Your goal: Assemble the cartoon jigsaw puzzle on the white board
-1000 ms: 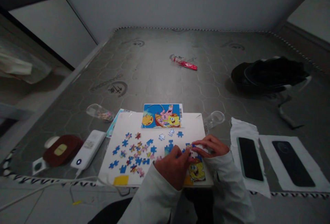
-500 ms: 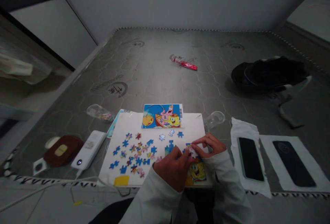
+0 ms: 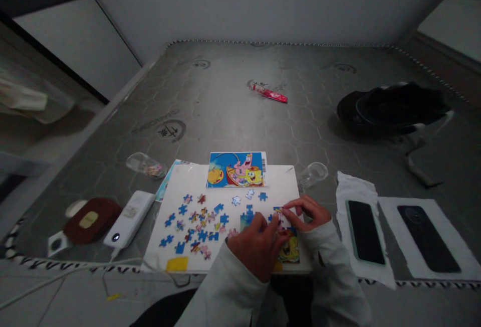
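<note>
Two bare hands work at a jigsaw on a white board. The left hand is curled, its thumb and index finger drawn together over the partly joined puzzle section; whether a piece is pinched between them cannot be told. The right hand, fingers bent and tips lowered, meets the upper edge of the same section; its grip is likewise hidden. The section, bearing a yellow figure, lies just right of the left hand and below the right hand's fingertips. A small blue joined part lies just beyond the left hand, partly covered by it. Loose pieces are scattered to the left of the left hand, near a yellow patch. Beyond both hands rests the picture card. To the right of the right hand, a phone lies on white wrapping; beyond that hand, a clear cup lies tipped.
</note>
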`<state>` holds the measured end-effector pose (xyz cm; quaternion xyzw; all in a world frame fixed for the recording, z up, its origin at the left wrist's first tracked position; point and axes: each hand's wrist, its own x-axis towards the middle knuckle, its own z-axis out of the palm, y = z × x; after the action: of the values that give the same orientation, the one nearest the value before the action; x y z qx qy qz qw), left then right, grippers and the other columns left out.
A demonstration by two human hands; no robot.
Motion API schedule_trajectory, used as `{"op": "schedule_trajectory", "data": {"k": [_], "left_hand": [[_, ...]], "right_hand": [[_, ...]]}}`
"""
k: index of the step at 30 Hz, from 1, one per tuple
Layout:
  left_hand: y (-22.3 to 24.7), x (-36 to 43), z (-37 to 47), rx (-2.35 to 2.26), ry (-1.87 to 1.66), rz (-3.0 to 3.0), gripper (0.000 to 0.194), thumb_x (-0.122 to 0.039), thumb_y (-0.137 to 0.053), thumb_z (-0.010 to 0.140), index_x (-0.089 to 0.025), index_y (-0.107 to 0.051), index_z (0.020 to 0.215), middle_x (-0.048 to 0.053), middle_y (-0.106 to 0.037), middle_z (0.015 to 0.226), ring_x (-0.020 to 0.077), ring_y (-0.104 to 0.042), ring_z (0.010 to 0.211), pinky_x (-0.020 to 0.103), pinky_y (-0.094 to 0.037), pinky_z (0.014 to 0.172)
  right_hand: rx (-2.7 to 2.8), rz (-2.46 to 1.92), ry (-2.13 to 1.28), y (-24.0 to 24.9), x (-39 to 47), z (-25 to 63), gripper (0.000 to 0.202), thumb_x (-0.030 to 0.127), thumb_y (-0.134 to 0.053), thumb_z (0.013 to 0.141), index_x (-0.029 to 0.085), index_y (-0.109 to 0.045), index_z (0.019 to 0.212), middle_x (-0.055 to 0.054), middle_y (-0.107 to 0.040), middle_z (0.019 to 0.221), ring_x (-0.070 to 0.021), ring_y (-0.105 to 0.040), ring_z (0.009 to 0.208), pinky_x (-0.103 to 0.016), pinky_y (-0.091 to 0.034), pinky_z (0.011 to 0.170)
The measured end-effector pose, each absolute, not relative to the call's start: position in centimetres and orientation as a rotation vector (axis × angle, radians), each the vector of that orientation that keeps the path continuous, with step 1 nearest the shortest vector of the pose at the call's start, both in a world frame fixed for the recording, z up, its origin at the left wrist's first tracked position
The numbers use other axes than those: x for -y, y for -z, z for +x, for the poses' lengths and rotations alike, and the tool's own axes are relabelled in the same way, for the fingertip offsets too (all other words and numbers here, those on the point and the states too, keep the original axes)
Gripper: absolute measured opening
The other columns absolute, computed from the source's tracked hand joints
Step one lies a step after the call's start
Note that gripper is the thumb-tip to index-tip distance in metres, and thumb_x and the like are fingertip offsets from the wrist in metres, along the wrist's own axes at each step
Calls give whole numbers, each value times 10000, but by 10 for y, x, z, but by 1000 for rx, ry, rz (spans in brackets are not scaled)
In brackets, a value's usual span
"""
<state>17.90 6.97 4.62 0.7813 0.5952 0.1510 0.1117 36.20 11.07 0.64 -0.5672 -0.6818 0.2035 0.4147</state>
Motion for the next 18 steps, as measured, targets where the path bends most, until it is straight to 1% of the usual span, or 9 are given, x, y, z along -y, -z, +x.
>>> {"op": "schedule_trajectory", "data": {"k": [4,8,11,14,16,18], "left_hand": [[-46,-69,181,-1768,-484,2279,365,-483,-665,913,-324,-692,1241,-1,-734,910,161,-673,611,330,-306,422],[-46,-67,184,-1766,-543,2272,297,-423,-560,987,-315,-695,1229,3,-742,887,148,-670,611,319,-329,435],[-50,-65,182,-1786,-593,2269,270,-374,-499,1017,-334,-720,1167,-9,-737,819,131,-648,583,294,-330,445],[-57,-68,171,-1860,-651,2234,283,-370,-482,1021,-335,-755,1086,-11,-735,788,124,-644,600,270,-344,472],[-62,-75,156,-1943,-688,2174,291,-378,-491,1015,-326,-778,1033,-7,-744,794,120,-651,632,255,-358,496],[-68,-83,135,-2041,-715,2087,279,-385,-522,998,-318,-792,1021,-4,-757,816,117,-657,656,242,-378,528]], "right_hand": [[1640,-1422,-628,-1,-109,367,200,420,-665,894,252,-748,822,34,-543,636,-119,-526,582,-270,-435,579],[1597,-1448,-719,4,-109,371,241,460,-663,888,246,-743,809,2,-630,696,-131,-591,610,-264,-470,576],[1584,-1419,-726,6,-109,374,281,492,-670,873,243,-740,762,-19,-673,705,-145,-628,621,-258,-491,560],[1543,-1442,-755,8,-108,376,298,517,-673,865,246,-744,763,-29,-692,734,-154,-641,651,-254,-503,564],[1517,-1499,-755,10,-107,376,303,536,-667,866,252,-752,803,-31,-697,763,-156,-630,666,-258,-485,556],[1513,-1518,-749,11,-105,377,314,557,-670,853,256,-753,816,-29,-696,767,-150,-604,635,-263,-452,521]]}}
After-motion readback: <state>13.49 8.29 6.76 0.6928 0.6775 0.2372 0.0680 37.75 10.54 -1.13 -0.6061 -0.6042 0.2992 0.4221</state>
